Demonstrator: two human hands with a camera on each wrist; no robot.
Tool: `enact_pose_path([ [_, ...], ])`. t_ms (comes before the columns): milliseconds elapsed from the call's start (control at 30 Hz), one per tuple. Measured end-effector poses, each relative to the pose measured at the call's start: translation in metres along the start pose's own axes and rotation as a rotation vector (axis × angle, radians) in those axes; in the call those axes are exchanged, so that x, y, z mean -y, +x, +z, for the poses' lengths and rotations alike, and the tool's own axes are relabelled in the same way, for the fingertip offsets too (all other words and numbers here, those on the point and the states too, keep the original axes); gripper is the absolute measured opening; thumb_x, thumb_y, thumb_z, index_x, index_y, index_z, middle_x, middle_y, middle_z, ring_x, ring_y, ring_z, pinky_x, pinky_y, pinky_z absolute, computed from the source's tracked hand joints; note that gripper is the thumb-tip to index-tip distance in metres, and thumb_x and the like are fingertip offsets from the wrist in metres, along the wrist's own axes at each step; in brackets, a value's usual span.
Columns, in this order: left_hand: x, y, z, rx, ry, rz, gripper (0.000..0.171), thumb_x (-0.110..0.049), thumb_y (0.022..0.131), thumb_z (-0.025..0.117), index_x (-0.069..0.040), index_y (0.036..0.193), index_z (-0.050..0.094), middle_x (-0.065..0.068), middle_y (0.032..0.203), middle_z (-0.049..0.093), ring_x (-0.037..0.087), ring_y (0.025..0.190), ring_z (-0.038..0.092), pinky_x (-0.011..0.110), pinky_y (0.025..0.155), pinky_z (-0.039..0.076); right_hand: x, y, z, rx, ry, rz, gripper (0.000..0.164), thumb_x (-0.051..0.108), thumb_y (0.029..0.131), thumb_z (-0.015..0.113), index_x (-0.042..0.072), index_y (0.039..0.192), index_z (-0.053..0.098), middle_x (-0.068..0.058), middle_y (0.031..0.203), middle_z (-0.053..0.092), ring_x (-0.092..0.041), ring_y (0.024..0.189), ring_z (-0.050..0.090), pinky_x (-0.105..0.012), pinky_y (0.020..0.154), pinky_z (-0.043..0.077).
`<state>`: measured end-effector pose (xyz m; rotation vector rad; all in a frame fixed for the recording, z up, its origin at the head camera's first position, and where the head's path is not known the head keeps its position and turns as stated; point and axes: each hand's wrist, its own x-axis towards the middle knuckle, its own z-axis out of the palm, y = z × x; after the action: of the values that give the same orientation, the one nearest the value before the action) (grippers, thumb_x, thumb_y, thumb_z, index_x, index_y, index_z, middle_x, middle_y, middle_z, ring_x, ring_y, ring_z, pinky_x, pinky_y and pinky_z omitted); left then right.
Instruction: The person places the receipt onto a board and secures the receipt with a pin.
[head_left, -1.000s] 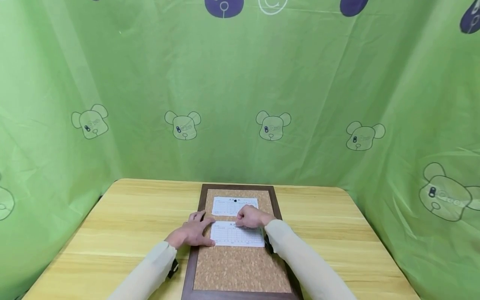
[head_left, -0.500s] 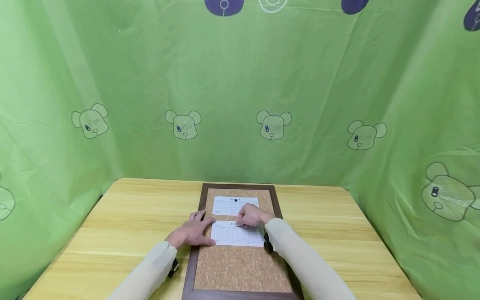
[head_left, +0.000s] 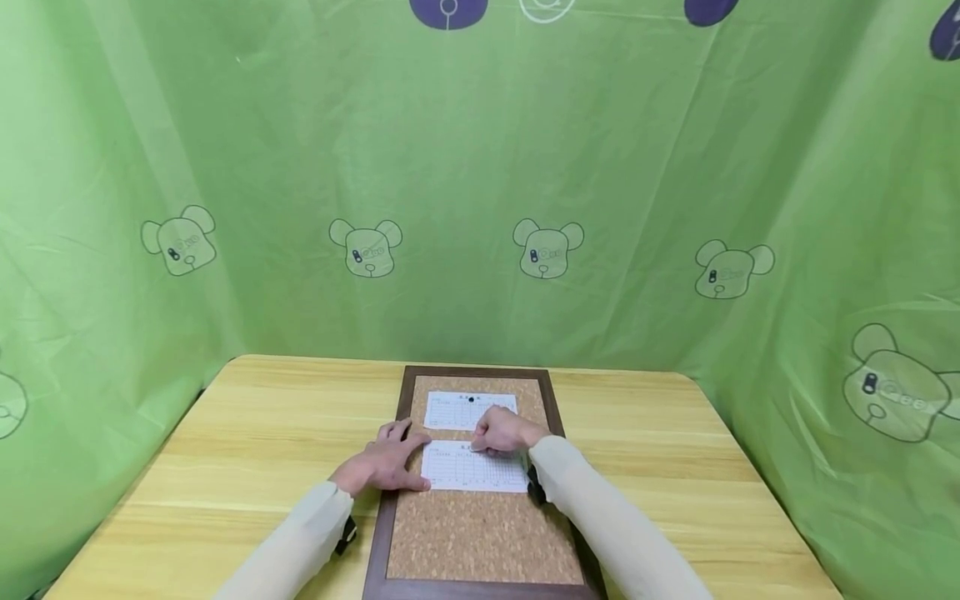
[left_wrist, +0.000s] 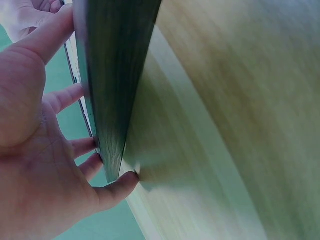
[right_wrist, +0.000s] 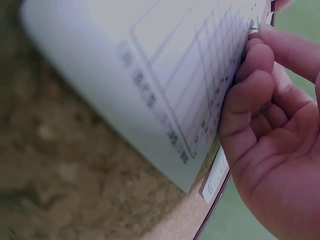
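Observation:
A printed form slip lies on the cork of a brown-framed corkboard. My left hand spreads over the board's left frame, thumb and index finger touching the slip's left corners. In the left wrist view its fingers reach over the dark frame, and the little finger touches the tabletop. At the slip's top middle, my right hand is curled and pinches a small pushpin, mostly hidden by thumb and fingers. Above lies a second form slip with a black pushpin in it.
The corkboard lies lengthwise on a light wooden table, its far end near the table's back edge. A green curtain with printed bear heads hangs behind and on both sides. In the right wrist view the slip's near corner lifts slightly off the cork.
Both hands keep their places on the slip and the board. The whole head view shifts very slightly; nothing else visibly moves.

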<state>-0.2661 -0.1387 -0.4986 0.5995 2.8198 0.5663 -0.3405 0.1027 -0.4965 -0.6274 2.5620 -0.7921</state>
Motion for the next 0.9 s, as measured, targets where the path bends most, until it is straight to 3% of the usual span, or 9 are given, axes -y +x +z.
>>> enact_pose_path([
  [367, 0.011, 0.010, 0.013, -0.014, 0.012, -0.009, 0.074, -0.050, 0.079, 0.071, -0.019, 0.140, 0.043, 0.022, 0.152, 0.017, 0.044, 0.136, 0.014, 0.064, 0.095, 0.031, 0.002, -0.003, 0.000, -0.005, -0.012, 0.005, 0.023, 0.014, 0.085, 0.069, 0.010, 0.063, 0.063, 0.003, 0.055, 0.055, -0.007, 0.047, 0.044, -0.020, 0.044, 0.033],
  [900, 0.005, 0.004, 0.007, -0.001, 0.007, -0.018, 0.074, -0.050, 0.080, 0.070, -0.018, 0.140, 0.043, 0.022, 0.152, 0.017, 0.043, 0.136, 0.013, 0.065, 0.096, 0.029, 0.003, -0.003, 0.000, 0.002, -0.023, 0.006, 0.028, 0.014, 0.086, 0.069, 0.011, 0.060, 0.059, 0.003, 0.055, 0.054, -0.007, 0.048, 0.044, -0.020, 0.045, 0.033],
])
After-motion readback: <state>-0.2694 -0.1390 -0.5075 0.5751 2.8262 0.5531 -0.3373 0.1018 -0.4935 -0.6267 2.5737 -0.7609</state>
